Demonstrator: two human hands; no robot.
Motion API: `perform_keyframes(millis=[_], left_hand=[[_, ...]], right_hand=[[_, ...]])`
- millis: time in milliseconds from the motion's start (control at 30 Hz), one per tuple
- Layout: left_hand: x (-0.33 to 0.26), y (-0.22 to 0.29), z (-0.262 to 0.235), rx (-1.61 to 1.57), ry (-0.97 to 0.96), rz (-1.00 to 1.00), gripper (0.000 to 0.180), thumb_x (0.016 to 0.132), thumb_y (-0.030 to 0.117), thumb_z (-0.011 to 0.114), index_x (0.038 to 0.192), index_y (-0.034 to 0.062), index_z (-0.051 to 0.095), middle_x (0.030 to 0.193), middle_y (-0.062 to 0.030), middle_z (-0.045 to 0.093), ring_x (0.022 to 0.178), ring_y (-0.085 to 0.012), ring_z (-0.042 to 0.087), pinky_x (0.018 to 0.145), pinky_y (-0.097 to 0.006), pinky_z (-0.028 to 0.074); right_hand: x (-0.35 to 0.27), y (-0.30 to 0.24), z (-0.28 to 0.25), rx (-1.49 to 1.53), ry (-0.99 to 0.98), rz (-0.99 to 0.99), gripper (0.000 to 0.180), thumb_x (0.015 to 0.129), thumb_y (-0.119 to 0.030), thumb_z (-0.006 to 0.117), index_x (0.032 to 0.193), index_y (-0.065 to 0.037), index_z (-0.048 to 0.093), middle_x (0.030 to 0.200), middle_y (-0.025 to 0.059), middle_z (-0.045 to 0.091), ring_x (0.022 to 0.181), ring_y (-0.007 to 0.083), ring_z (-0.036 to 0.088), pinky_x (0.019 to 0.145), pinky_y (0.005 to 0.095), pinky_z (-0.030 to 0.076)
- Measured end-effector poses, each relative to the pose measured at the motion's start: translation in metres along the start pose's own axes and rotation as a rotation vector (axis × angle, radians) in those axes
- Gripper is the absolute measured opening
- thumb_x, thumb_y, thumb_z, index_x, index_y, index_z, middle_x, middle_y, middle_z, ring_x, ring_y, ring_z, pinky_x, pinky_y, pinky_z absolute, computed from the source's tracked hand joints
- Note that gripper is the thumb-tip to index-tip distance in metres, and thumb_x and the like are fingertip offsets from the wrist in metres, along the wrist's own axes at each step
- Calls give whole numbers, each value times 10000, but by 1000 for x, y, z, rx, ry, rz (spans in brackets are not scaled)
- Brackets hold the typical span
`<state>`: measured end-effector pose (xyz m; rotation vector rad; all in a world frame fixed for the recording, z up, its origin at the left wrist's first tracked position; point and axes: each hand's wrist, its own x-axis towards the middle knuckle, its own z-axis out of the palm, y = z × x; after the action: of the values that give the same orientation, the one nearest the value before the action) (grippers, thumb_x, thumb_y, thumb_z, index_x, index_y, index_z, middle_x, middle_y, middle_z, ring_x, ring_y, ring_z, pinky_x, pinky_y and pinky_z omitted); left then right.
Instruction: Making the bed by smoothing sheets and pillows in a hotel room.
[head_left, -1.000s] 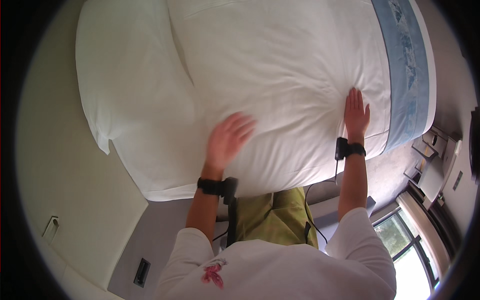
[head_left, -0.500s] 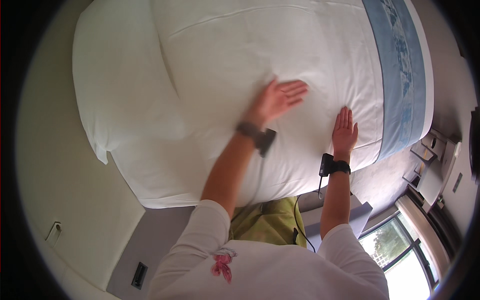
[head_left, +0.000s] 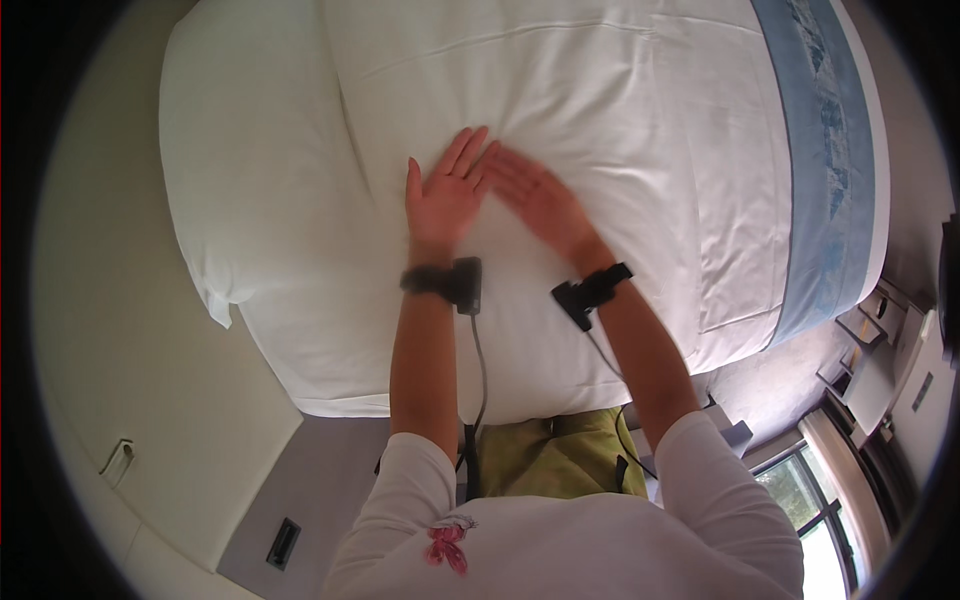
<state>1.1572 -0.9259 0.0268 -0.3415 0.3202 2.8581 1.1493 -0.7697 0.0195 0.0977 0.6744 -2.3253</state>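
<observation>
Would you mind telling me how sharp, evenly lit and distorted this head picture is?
Head view: the right hand is smeared by motion blur, the left hand crisper; the white duvet is bright and evenly lit, with soft shadows in its folds; fisheye bends the bed's edges, and a dark rim rings the picture.

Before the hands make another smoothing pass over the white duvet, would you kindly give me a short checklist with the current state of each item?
1. Left hand flat on the white duvet: ok.
2. Right hand flat on it: cannot tell, blurred.
3. Hands empty: ok.
4. Duvet smooth beside the hands: not ok, creases show.
5. Blue bed runner lying straight: ok.
6. Pillow in place beside the duvet: ok.
</observation>
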Motion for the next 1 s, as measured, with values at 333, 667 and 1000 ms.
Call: perform_keyframes(millis=[333, 667, 1000], left_hand=[[-27, 73, -27, 79, 146, 89, 660, 897, 449, 272, 1319, -56, 220, 1397, -189, 198, 1310, -276, 167, 1080, -370, 129], [23, 89, 61, 170, -60, -11, 518, 909, 331, 336, 1313, 10, 290, 1392, -167, 226, 1296, -283, 207, 1067, -387, 191], [85, 42, 12, 7, -6, -23, 611, 907, 393, 304, 1318, -51, 216, 1395, -184, 205, 1303, -283, 188, 1070, -410, 163]], right_hand=[[-63, -126, -96, 77, 500, -423, 464, 937, -255, 253, 1325, -1, 247, 1364, 179, 281, 1277, 261, 257, 1066, 359, 193], [-87, -233, -7, -967, 407, -617, 528, 891, -285, 326, 1330, -2, 246, 1323, 177, 348, 1232, 260, 339, 1037, 363, 235], [80, -76, -19, 102, 77, -161, 526, 906, -233, 399, 1364, -100, 176, 1374, 145, 265, 1284, 241, 231, 1052, 348, 213]])
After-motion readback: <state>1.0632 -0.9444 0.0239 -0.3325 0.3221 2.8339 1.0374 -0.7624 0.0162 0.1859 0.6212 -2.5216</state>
